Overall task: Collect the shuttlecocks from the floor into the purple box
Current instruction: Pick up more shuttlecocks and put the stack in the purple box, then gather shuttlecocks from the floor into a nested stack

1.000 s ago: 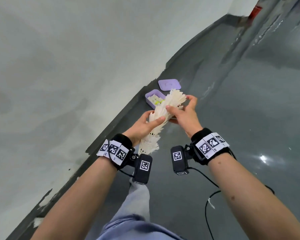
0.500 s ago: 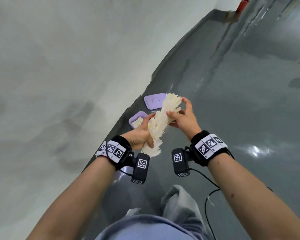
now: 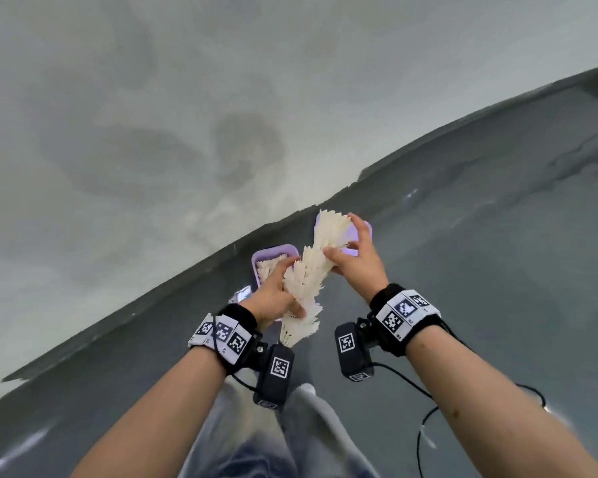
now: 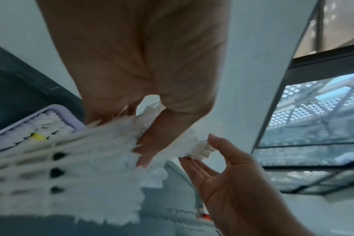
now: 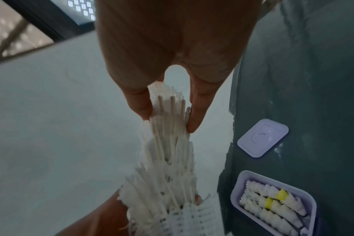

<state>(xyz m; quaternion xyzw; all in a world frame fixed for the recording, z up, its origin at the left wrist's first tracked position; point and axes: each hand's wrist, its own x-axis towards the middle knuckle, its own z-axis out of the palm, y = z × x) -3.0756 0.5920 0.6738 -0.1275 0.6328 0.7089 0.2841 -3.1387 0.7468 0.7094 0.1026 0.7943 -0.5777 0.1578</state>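
Note:
A long nested stack of white feather shuttlecocks (image 3: 308, 274) (image 5: 172, 159) (image 4: 91, 159) is held in the air between both hands. My left hand (image 3: 283, 294) grips its lower half, fingers wrapped round it. My right hand (image 3: 346, 243) pinches the upper end between thumb and fingertips (image 5: 194, 121). Below and beyond, the purple box (image 3: 273, 251) (image 5: 273, 202) stands open on the floor by the wall, with rows of shuttlecocks (image 5: 273, 206) lying inside, some with yellow bands.
The box's purple lid (image 5: 262, 138) (image 3: 366, 229) lies flat on the dark grey floor just beyond the box. A pale wall (image 3: 152, 132) runs along the left. My grey trouser legs (image 3: 256, 443) show below the wrists. A black cable (image 3: 428, 408) trails right.
The view has swung toward the wall and the box has come closer, now right under my hands. Both hands keep their hold on the stack, which now stands steeper.

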